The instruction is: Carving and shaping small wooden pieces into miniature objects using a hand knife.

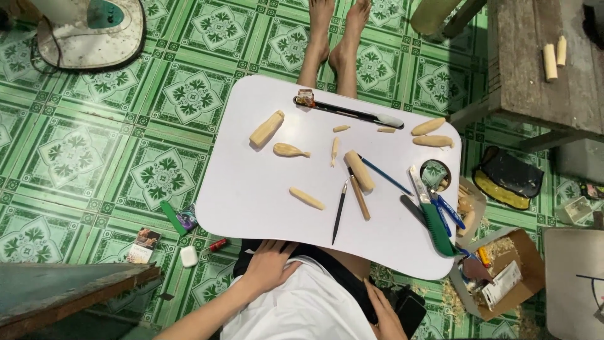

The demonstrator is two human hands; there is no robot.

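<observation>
A white lap table (264,189) stands over my legs, strewn with several carved wood pieces (267,128), a fish-shaped carving (290,150), a thin carving knife (340,213), a blue-handled tool (384,175) and a green folding saw (434,217). My left hand (269,264) rests flat on my lap at the table's near edge, fingers spread, holding nothing. My right hand (385,315) lies lower right on my thigh beside a black object (409,308); its fingers are partly out of view.
Green patterned tile floor all round. A fan base (88,31) sits top left, a wooden bench (541,69) top right, a cardboard box (503,277) with shavings and tools right, small items (179,220) left of the table, dark furniture (56,289) bottom left.
</observation>
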